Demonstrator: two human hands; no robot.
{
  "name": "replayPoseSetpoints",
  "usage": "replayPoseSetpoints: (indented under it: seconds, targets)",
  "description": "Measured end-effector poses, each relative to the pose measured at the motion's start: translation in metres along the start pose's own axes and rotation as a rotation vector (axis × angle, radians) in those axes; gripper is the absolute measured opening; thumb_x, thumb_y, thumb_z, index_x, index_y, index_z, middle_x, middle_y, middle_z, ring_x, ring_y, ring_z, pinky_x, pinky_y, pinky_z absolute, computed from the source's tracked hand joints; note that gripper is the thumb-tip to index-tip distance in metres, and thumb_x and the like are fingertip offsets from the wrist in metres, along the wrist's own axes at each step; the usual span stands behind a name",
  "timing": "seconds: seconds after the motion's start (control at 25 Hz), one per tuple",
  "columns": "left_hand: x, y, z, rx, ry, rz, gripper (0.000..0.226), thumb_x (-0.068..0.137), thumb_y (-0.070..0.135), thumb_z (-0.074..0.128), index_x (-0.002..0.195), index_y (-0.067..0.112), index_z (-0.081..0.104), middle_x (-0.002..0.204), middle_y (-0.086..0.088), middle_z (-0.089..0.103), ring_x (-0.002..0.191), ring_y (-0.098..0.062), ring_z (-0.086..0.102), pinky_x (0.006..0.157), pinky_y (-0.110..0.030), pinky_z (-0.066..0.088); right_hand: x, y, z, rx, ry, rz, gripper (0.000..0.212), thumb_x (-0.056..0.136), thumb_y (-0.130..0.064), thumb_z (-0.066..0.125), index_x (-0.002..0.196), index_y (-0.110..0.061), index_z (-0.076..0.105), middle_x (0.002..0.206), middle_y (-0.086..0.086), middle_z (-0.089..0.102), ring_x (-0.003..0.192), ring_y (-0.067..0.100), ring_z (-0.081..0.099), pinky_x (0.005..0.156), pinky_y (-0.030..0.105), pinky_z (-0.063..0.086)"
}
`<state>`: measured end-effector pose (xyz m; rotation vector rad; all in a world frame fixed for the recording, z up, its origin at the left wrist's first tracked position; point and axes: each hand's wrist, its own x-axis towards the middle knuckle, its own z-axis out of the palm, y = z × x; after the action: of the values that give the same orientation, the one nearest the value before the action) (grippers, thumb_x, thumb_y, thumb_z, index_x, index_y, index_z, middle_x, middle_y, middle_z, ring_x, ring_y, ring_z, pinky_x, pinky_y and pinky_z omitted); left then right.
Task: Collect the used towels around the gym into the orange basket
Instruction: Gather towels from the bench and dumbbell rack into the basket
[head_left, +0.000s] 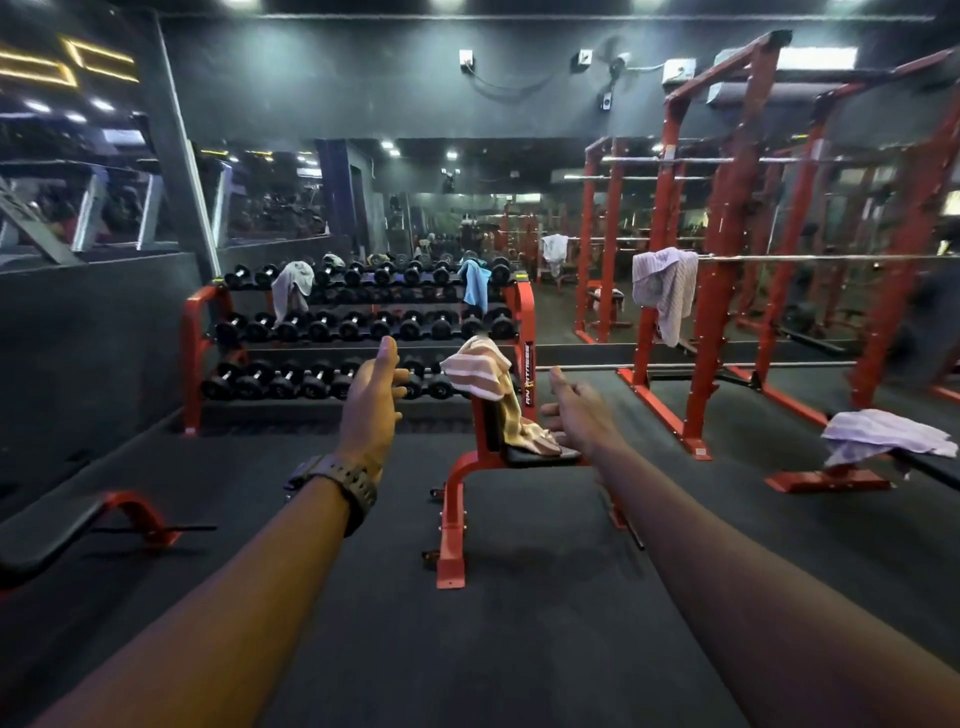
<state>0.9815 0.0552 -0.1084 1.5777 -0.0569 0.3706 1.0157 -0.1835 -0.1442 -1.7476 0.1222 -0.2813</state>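
At the far left, low on the floor, a black padded bench (47, 540) with a red curved foot sits by itself. Behind it against the mirrored wall stands a red dumbbell rack (200, 332) with three rows of black dumbbells; a grey towel (292, 291) hangs over its top shelf toward the left end and a blue towel (475, 286) hangs near the right end. Both arms reach forward over the dark floor. The left hand (371, 400), with a dark watch (340, 486) on its wrist, is held up with fingers straight and spread, holding nothing. Just right of it stands a red seat bench (457, 499) with an upright back pad, and a pink striped towel (483, 371) lies draped over the top of that pad and down onto the seat. The right hand (574, 415) hovers close beside the towel's lower end, fingers relaxed and apart, gripping nothing. Farther right, a lilac towel (667, 288) hangs on a bar of the red squat rack (727, 249), and another lilac towel (883, 434) lies on a low bench at the right edge.
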Motion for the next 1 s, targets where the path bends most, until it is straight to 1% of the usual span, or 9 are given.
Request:
replayPoseSetpoints:
  seconds: [0.2, 0.28, 0.36, 0.44, 0.56, 0.68, 0.8, 0.92, 1.0]
  targets:
    - [0.138, -0.058, 0.063, 0.009, -0.016, 0.015, 0.084, 0.080, 0.080, 0.034, 0.133, 0.018, 0.055, 0.123, -0.001, 0.064, 0.116, -0.020, 0.060, 0.105, -0.049, 0.047, 0.160, 0.041, 0.024, -0.006, 0.005, 0.004, 0.055, 0.086, -0.078, 0.043, 0.098, -0.027, 0.058, 0.101, 0.005, 0.071, 0.098, 0.026, 0.066, 0.092, 0.050, 0.053]
    - [0.200, -0.073, 0.089, 0.008, -0.015, 0.010, 0.083, 0.080, 0.080, 0.034, 0.132, 0.019, 0.055, 0.124, 0.000, 0.064, 0.116, -0.019, 0.060, 0.105, -0.049, 0.047, 0.233, 0.045, 0.033, 0.006, -0.004, 0.025, 0.064, 0.076, -0.084, 0.042, 0.096, -0.026, 0.059, 0.103, 0.008, 0.071, 0.091, 0.025, 0.062, 0.087, 0.049, 0.051]
    - [0.258, -0.089, 0.111, 0.006, -0.019, -0.003, 0.079, 0.081, 0.079, 0.034, 0.130, 0.021, 0.055, 0.124, 0.000, 0.063, 0.115, -0.018, 0.060, 0.103, -0.047, 0.048, 0.300, 0.048, 0.045, 0.019, -0.003, 0.031, 0.057, 0.084, -0.077, 0.044, 0.093, -0.023, 0.059, 0.097, 0.007, 0.071, 0.083, 0.020, 0.058, 0.079, 0.043, 0.047]
    - [0.307, -0.103, 0.125, 0.013, -0.027, -0.010, 0.081, 0.081, 0.080, 0.034, 0.132, 0.021, 0.055, 0.124, 0.002, 0.063, 0.115, -0.017, 0.060, 0.104, -0.047, 0.047, 0.350, 0.049, 0.057, 0.017, -0.001, 0.033, 0.051, 0.092, -0.070, 0.046, 0.093, -0.021, 0.059, 0.091, 0.005, 0.069, 0.080, 0.017, 0.057, 0.077, 0.039, 0.046]
    - [0.394, -0.139, 0.144, -0.008, 0.002, -0.021, 0.082, 0.080, 0.080, 0.035, 0.130, 0.020, 0.057, 0.122, 0.000, 0.065, 0.114, -0.020, 0.061, 0.105, -0.051, 0.047, 0.441, 0.065, 0.084, -0.018, -0.016, 0.026, 0.053, 0.090, -0.072, 0.045, 0.093, -0.021, 0.059, 0.090, 0.003, 0.069, 0.081, 0.019, 0.058, 0.076, 0.041, 0.045]
    - [0.483, -0.183, 0.162, -0.021, -0.023, -0.020, 0.083, 0.080, 0.081, 0.036, 0.131, 0.019, 0.057, 0.123, -0.001, 0.065, 0.114, -0.019, 0.061, 0.106, -0.051, 0.046, 0.533, 0.092, 0.115, -0.043, -0.001, 0.035, 0.053, 0.090, -0.072, 0.046, 0.088, -0.021, 0.059, 0.085, 0.002, 0.069, 0.075, 0.019, 0.058, 0.072, 0.041, 0.045]
    - [0.561, -0.215, 0.180, 0.000, -0.056, -0.034, 0.083, 0.079, 0.082, 0.034, 0.129, 0.021, 0.059, 0.121, 0.002, 0.066, 0.112, -0.015, 0.062, 0.107, -0.050, 0.045, 0.611, 0.112, 0.138, -0.073, 0.040, 0.081, 0.059, 0.082, -0.079, 0.047, 0.088, -0.022, 0.061, 0.086, 0.002, 0.071, 0.079, 0.021, 0.061, 0.074, 0.041, 0.045]
    - [0.639, -0.239, 0.200, 0.013, -0.061, -0.058, 0.085, 0.073, 0.087, 0.033, 0.125, 0.025, 0.059, 0.120, 0.004, 0.067, 0.111, -0.014, 0.063, 0.107, -0.049, 0.045, 0.685, 0.122, 0.160, -0.095, 0.031, 0.103, 0.050, 0.090, -0.072, 0.046, 0.096, -0.024, 0.060, 0.092, 0.003, 0.071, 0.083, 0.019, 0.063, 0.079, 0.043, 0.050]
    - [0.681, -0.256, 0.215, 0.009, -0.070, -0.070, 0.086, 0.076, 0.085, 0.033, 0.129, 0.022, 0.059, 0.120, 0.003, 0.067, 0.111, -0.013, 0.063, 0.106, -0.048, 0.046, 0.730, 0.133, 0.171, -0.115, 0.016, 0.102, 0.046, 0.094, -0.068, 0.044, 0.096, -0.025, 0.059, 0.094, 0.003, 0.070, 0.085, 0.019, 0.063, 0.087, 0.047, 0.054]
